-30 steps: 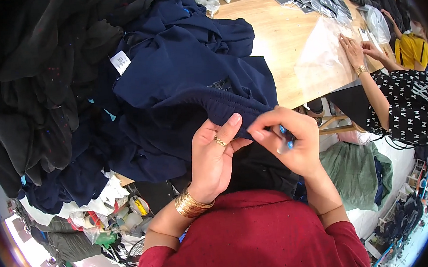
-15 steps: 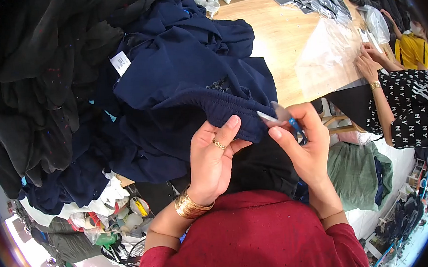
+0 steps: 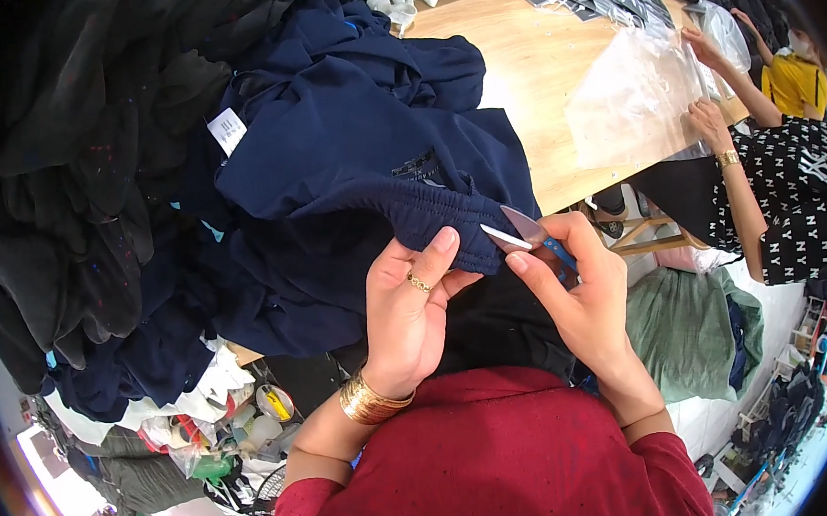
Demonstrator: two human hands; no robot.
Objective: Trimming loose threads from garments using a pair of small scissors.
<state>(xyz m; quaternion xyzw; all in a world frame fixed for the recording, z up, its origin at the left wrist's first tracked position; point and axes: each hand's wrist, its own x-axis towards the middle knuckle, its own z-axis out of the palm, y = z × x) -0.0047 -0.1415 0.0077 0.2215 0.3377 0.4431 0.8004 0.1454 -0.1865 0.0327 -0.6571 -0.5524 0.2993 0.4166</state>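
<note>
The navy garment (image 3: 369,165) lies heaped on the near edge of the wooden worktop (image 3: 534,67), its ribbed elastic waistband (image 3: 440,220) pulled toward the person and hanging just off the edge. The left hand (image 3: 407,306) pinches that waistband, thumb on top and fingers curled beneath the fold, its grip pressed together on the cloth; a ring shows on one finger and gold bangles (image 3: 371,403) sit at the wrist. The right hand (image 3: 579,290) is wrapped around small blue-handled thread snips (image 3: 527,236), grip closed on the handle, the two metal blades slightly parted with their tips touching the edge of the waistband just beside the left thumb. A white label (image 3: 227,130) sticks out of the navy cloth farther up. To the left rises a pile of black garments (image 3: 72,167). Across the worktop, another person's hands (image 3: 703,84) rest on a clear plastic bag (image 3: 628,99).
</note>
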